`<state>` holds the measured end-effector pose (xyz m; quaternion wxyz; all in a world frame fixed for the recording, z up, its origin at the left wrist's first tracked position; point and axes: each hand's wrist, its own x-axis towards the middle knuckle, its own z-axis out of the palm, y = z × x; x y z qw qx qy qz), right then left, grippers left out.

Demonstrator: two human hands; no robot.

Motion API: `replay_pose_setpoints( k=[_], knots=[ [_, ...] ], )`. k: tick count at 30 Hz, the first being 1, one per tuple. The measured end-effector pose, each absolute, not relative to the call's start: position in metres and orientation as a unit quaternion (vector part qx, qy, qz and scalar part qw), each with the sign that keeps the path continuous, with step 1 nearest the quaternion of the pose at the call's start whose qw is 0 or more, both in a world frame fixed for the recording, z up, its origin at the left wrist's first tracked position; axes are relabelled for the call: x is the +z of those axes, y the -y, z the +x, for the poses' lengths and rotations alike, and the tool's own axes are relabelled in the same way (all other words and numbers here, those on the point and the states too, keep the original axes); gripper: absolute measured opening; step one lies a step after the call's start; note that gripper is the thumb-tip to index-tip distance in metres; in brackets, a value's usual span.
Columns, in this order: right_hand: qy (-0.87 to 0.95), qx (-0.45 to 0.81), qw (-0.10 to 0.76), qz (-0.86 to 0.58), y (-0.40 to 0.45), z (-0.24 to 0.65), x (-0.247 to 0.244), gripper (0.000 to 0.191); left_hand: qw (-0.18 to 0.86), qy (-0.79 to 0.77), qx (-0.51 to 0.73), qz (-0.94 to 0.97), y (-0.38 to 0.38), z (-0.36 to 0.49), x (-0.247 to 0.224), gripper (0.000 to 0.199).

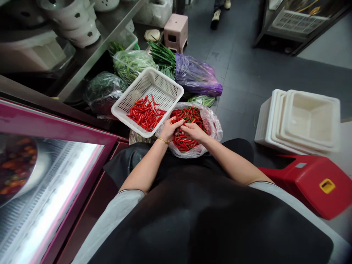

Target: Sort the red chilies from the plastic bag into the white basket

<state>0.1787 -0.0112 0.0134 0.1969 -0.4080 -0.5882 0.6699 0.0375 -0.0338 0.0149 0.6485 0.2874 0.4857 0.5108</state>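
Observation:
A clear plastic bag (216, 126) full of red chilies with green stems (185, 141) stands between my knees. Over it my left hand (170, 129), with a gold bracelet at the wrist, has its fingers closed on red chilies. My right hand (192, 131) meets it at the fingertips, pinched on a chili; the exact grip is small in view. Touching the bag on the left is a white perforated basket (166, 86), tilted, with a pile of red chilies (147, 113) at its lower end.
Bagged greens (132, 64), a purple bag (196, 75) and a pink stool (176, 32) lie beyond the basket. Stacked white bins (310, 117) and a red bin (321, 183) stand right. A metal shelf (101, 47) runs left. A person's feet (216, 17) show at the top.

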Motion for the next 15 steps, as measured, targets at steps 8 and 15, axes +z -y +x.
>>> replay_pose_setpoints(
  k=[8, 15],
  knots=[
    [0.665, 0.617, 0.241, -0.345, 0.007, 0.183, 0.036, 0.048, 0.725, -0.427, 0.515, 0.166, 0.022, 0.027, 0.036, 0.028],
    [0.906, 0.174, -0.084, -0.376, 0.009, 0.179, -0.017, 0.034, 0.687, -0.432, 0.553, 0.187, 0.03, -0.017, 0.022, 0.015]
  ],
)
